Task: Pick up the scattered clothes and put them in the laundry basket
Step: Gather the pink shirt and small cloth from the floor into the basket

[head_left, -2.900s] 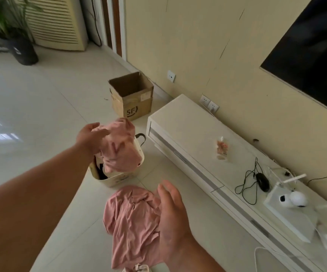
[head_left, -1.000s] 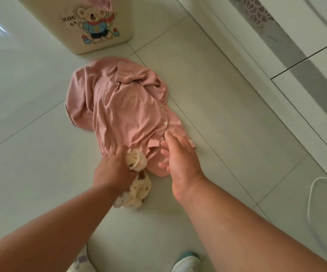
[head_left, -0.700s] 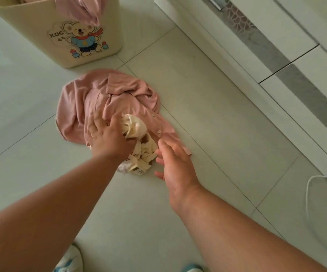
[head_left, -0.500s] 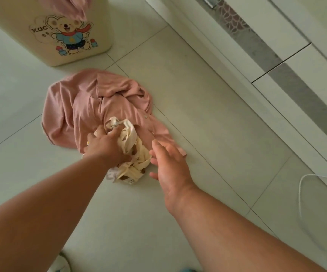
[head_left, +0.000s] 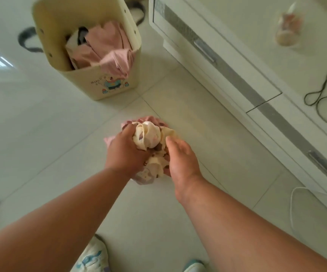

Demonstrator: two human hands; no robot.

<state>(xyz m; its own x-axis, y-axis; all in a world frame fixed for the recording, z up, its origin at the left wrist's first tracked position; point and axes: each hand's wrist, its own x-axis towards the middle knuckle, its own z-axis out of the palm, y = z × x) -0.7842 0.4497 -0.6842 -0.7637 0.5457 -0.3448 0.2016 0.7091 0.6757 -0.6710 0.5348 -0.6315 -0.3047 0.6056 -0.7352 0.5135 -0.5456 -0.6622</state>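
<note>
The pale tiled floor [head_left: 41,124] takes up most of the view, bare and open to the left and toward the bottom edge. Along the right runs a long white TV cabinet [head_left: 247,61], its grey-striped drawer fronts forming a straight edge that narrows the room on that side. A black cable [head_left: 319,99] lies looped on its top, and a white cord [head_left: 292,205] curls on the floor at its foot.

The cream laundry basket [head_left: 92,83] stands upper left, near the cabinet's end with a strip of floor between them. Pink clothes [head_left: 107,48] fill it, and one fold hangs over the near rim above the cartoon print.

Both forearms reach in from the bottom. The left hand [head_left: 125,150] is closed tightly over a bunched cream patterned garment [head_left: 148,138], and the right hand [head_left: 180,160] presses against the bundle's other side, fingers curled into the cloth. A pink shirt [head_left: 148,119] is gathered in the same bundle, showing above and to the left of the hands. The bundle is in front of the basket, well short of its rim.

Two shoe toes [head_left: 92,258] show at the bottom edge.
</note>
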